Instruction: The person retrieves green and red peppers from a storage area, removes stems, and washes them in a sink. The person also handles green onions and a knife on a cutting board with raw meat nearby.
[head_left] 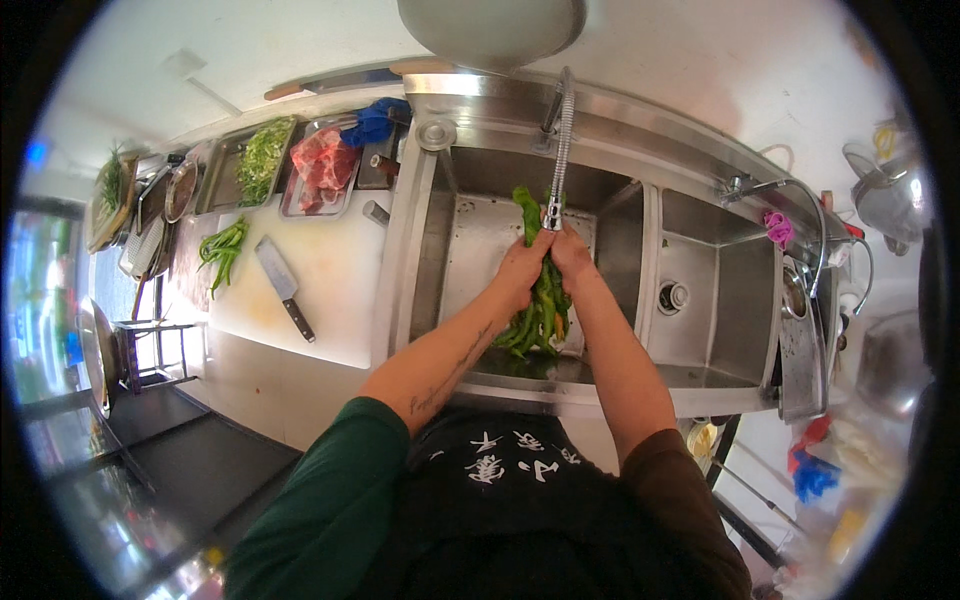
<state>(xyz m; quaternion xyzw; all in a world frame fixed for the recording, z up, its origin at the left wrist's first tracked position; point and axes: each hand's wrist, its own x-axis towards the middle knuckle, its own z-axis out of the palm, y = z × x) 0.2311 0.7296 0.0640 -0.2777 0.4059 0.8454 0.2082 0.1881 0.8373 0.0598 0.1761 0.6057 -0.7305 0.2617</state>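
In the left basin of the steel sink (455,300), a bunch of long green peppers (540,318) hangs between my two hands. My left hand (524,264) is closed around the bunch from its left side. From the right, my right hand (571,254) grips the same bunch, its fingers partly hidden. Just above the hands is the spray head (552,214) of a coiled-spring faucet, pointing down at the peppers. One pepper sticks up past my left hand, beside the spray head. Small dark bits dot the basin floor.
Left of the sink, a cleaver (276,268) and several green peppers (224,250) lie on a white cutting board (345,300). Behind it stand trays of raw meat (322,168) and chopped greens (265,160). A second basin (735,300) with a drain and a curved faucet (815,215) is right.
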